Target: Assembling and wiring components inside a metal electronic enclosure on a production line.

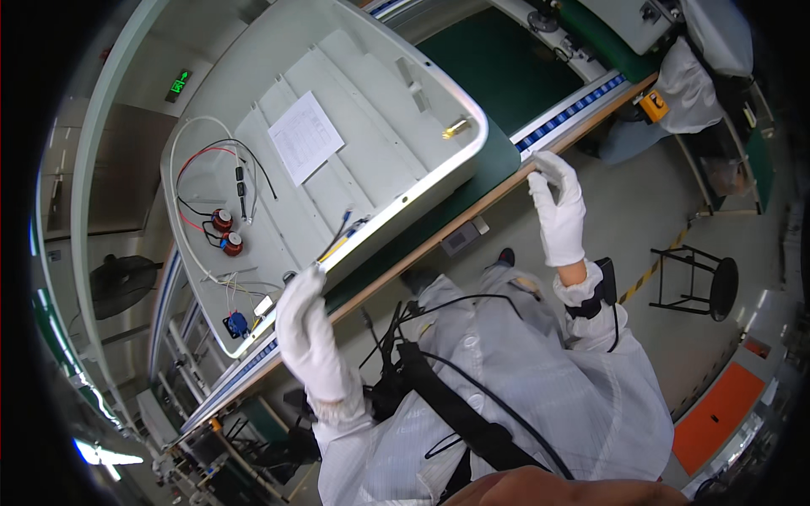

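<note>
Head view is showing both of the person's white-gloved hands at the near side of a large, pale grey casing (337,179), which is lying hollow side up on the workbench. Its long near rim is running slantwise, from near left to far right. The left hand (308,337) is reaching up to this rim with fingers extended and held close together; whether they are gripping it, I cannot tell. The right hand (558,207) is hovering farther right, by the bench's wooden edge (405,265), its thumb and curved fingers standing apart with nothing visible between them; contact with the edge is staying unclear.

Inside the casing, a printed paper sheet (305,137) is lying toward the far middle. Two red-and-black round parts (232,244) are sitting at the left, with red and black cables (202,152) looping beyond them. A blue round part (237,322) is resting at the near left corner, and a brass-coloured fitting (456,128) is projecting at the right end. Blue-tipped leads (346,222) are lying against the near wall, close to the left hand. Off to the right, a dark stool (723,288) is standing on the floor.
</note>
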The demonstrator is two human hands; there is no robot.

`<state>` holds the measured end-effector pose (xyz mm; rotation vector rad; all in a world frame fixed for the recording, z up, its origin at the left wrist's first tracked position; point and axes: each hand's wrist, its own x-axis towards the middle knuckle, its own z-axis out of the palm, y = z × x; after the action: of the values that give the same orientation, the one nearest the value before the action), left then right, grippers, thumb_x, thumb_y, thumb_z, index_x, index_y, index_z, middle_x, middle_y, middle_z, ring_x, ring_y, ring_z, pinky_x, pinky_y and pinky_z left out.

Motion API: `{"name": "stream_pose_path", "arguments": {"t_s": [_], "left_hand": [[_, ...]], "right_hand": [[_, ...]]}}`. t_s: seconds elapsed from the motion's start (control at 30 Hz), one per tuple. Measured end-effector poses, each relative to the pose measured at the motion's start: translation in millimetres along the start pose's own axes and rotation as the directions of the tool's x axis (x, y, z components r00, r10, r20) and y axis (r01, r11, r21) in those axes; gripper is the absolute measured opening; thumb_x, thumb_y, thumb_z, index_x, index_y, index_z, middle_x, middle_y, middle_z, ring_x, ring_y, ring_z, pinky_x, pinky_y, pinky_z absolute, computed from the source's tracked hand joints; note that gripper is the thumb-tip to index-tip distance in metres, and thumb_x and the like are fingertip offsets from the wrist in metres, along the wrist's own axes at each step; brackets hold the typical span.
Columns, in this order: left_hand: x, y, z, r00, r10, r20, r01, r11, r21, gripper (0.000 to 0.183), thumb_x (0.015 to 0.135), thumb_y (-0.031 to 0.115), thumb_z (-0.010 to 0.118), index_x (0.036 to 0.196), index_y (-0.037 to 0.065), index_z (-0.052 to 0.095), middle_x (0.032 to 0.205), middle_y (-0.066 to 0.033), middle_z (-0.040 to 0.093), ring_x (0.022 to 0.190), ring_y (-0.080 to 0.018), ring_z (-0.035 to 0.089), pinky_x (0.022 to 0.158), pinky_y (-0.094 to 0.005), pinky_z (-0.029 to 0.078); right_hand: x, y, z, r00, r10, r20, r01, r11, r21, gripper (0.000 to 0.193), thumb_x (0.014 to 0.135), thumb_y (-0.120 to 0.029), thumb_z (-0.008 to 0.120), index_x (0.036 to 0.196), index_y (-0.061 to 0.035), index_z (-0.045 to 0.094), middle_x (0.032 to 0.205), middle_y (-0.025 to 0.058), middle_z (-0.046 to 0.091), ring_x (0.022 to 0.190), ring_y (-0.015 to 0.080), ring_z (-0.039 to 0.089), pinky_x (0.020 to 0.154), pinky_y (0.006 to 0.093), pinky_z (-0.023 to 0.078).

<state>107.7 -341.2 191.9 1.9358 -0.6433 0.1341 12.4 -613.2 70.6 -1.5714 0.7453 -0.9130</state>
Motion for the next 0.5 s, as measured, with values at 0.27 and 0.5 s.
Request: {"name": "stream_pose_path", "arguments": {"t_s": [0.27, 0.5], "left_hand": [[63.9, 33.3, 110.0, 0.911, 0.144, 0.388, -0.295, 0.883, 0.366, 0.027, 0.087, 0.002, 0.057, 0.113, 0.007, 0.062, 0.114, -0.0151, 0.061, 0.103, -0.0295, 0.058, 0.091, -0.0369, 0.046], [112.0, 14.3, 149.4, 0.889, -0.017, 0.457, -0.257, 0.808, 0.531, 0.024, 0.092, 0.017, 0.057, 0.114, 0.007, 0.062, 0.103, -0.0173, 0.063, 0.094, -0.0351, 0.06, 0.084, -0.0402, 0.047]], "right_hand": [[36.4, 17.7, -15.3, 0.993, -0.032, 0.117, 0.016, 0.991, 0.135, 0.024, 0.085, -0.01, 0.064, 0.109, -0.0065, 0.06, 0.101, 0.0086, 0.066, 0.089, 0.0192, 0.066, 0.078, 0.0303, 0.051], [50.5, 32.3, 9.1, 0.98, 0.013, 0.2, -0.045, 0.986, 0.157, 0.021, 0.083, -0.009, 0.062, 0.104, -0.0084, 0.058, 0.095, 0.0088, 0.067, 0.088, 0.0258, 0.065, 0.081, 0.0359, 0.05]]}}
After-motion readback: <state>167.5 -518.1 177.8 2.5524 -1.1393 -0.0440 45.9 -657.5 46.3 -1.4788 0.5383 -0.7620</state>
